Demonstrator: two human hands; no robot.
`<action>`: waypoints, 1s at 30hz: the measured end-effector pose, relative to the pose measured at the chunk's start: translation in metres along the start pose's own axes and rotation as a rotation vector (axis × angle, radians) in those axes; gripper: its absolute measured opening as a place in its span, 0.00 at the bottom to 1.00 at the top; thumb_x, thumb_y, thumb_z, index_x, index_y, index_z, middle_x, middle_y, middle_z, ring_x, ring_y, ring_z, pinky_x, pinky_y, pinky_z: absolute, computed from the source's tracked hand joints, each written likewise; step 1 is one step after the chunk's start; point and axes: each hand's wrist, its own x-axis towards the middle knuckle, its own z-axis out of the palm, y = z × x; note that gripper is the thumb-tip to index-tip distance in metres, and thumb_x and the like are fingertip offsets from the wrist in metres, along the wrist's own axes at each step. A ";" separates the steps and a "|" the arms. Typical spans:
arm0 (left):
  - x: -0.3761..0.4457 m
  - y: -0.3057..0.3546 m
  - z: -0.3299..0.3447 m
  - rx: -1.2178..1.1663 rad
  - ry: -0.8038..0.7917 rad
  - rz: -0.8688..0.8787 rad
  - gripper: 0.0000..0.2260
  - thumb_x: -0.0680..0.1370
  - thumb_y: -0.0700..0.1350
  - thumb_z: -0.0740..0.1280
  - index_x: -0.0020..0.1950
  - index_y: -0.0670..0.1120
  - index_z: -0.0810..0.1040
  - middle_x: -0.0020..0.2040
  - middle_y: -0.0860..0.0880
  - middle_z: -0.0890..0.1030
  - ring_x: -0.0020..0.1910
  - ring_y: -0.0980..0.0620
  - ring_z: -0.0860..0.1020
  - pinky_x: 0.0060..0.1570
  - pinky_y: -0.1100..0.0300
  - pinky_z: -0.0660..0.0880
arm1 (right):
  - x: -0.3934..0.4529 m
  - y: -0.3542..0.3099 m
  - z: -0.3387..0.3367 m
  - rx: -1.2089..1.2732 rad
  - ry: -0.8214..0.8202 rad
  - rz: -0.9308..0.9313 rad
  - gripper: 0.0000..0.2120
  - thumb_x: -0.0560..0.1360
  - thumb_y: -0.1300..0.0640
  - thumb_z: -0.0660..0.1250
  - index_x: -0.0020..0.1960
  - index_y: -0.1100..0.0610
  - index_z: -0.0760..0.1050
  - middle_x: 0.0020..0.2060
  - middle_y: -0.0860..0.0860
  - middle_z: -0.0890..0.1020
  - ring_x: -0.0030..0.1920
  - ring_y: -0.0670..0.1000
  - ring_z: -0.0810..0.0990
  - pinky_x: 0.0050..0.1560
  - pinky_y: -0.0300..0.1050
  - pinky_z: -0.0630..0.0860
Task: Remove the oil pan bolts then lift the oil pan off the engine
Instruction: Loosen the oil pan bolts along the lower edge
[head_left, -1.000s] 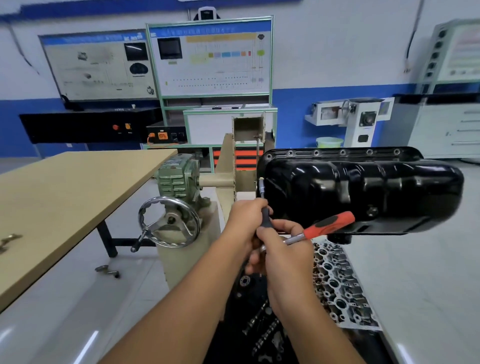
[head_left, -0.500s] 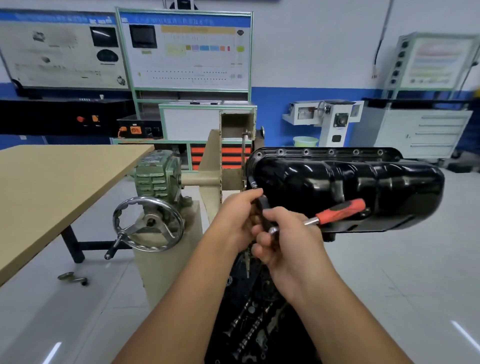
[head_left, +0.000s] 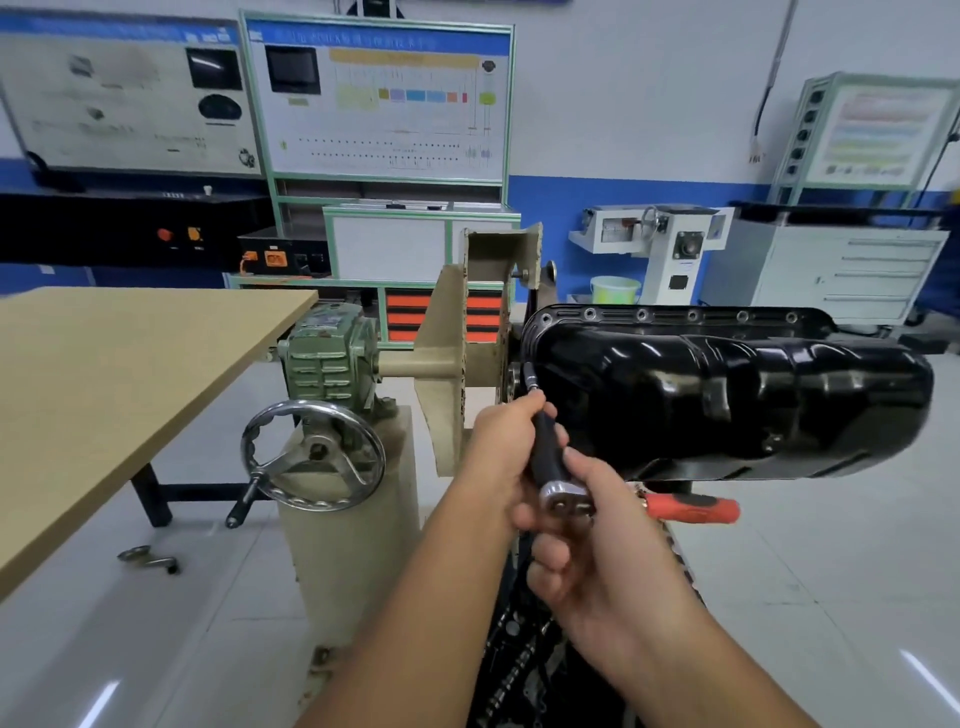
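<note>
The left hand is curled around the black extension bar of a ratchet, its fingers wrapped over the upper part of the shaft just below where the thin socket end emerges. The right hand sits just below and beside it, fingers bent around the chrome ratchet head, with the thumb lying along the lower shaft; the 2 hands touch around the tool. The bar's long axis runs from the ratchet head up and slightly left, and its tip meets the near left corner of the oil pan at the flange. The ratchet's red handle sticks out to the right, roughly level, under the pan's lower edge. The glossy black pan lies with its long axis left to right, its bulged sump facing the camera and its flange along the top, where a row of bolts and bolt holes shows along the far edge. It sits on the engine, whose dark lower parts show below the forearms. To the left, the beige engine stand carries a green gearbox and a chrome handwheel. Further left stands a wooden table, with a small metal tool on the floor under it. Training display boards line the back wall.
</note>
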 end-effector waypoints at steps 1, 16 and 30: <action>0.000 0.000 0.002 0.004 0.013 -0.003 0.15 0.84 0.45 0.64 0.38 0.42 0.74 0.25 0.46 0.74 0.19 0.52 0.72 0.22 0.67 0.69 | 0.001 -0.003 0.000 -0.145 0.037 -0.087 0.09 0.77 0.50 0.71 0.52 0.55 0.79 0.31 0.58 0.80 0.19 0.51 0.68 0.20 0.38 0.65; 0.001 0.015 0.015 0.055 0.029 0.006 0.14 0.85 0.44 0.61 0.40 0.41 0.73 0.25 0.47 0.74 0.19 0.53 0.73 0.20 0.68 0.68 | 0.032 -0.017 0.009 0.038 0.028 -0.225 0.07 0.76 0.55 0.66 0.44 0.59 0.73 0.28 0.58 0.73 0.18 0.52 0.65 0.24 0.39 0.61; -0.029 -0.004 -0.016 -0.077 -0.362 0.113 0.06 0.70 0.51 0.71 0.41 0.51 0.86 0.34 0.54 0.81 0.33 0.59 0.78 0.37 0.63 0.68 | 0.032 -0.034 0.016 -1.030 0.045 -0.691 0.18 0.62 0.36 0.70 0.38 0.49 0.74 0.28 0.43 0.80 0.31 0.43 0.80 0.32 0.40 0.74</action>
